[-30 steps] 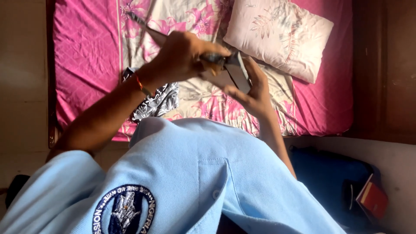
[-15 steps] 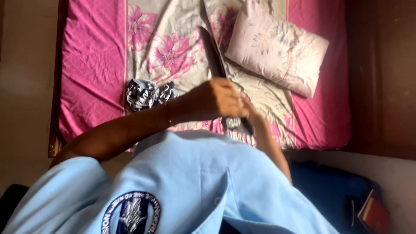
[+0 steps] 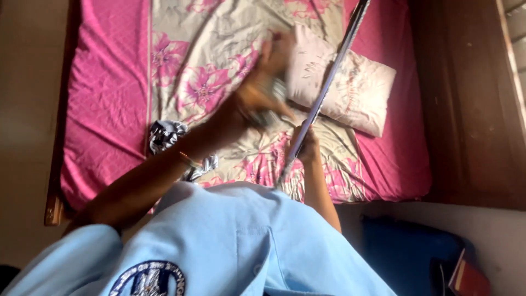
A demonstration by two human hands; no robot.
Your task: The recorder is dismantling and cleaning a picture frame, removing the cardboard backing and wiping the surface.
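Note:
My right hand [image 3: 307,147] grips a long, narrow dark strip [image 3: 334,71], like a belt or tie. The strip runs stiffly from below the hand up past the top of the frame, crossing a pale floral pillow [image 3: 364,93]. My left hand [image 3: 262,90] is blurred above the floral bed cover [image 3: 208,49], just left of the strip. Something greyish shows at its fingers, but I cannot make out what it is. A thin band [image 3: 189,160] circles my left wrist. My light blue shirt [image 3: 235,241] with a round badge fills the bottom of the view.
A bed with a pink sheet [image 3: 104,109] lies below me. A crumpled black-and-white cloth [image 3: 164,134] sits near its front edge. Dark wooden furniture [image 3: 466,109] stands to the right. A blue bag [image 3: 405,252] and a red book-like thing [image 3: 468,278] lie on the floor at lower right.
The strip has swung from leaning left to leaning right and now reaches far over the pillow. My left hand has moved up and away from my right hand.

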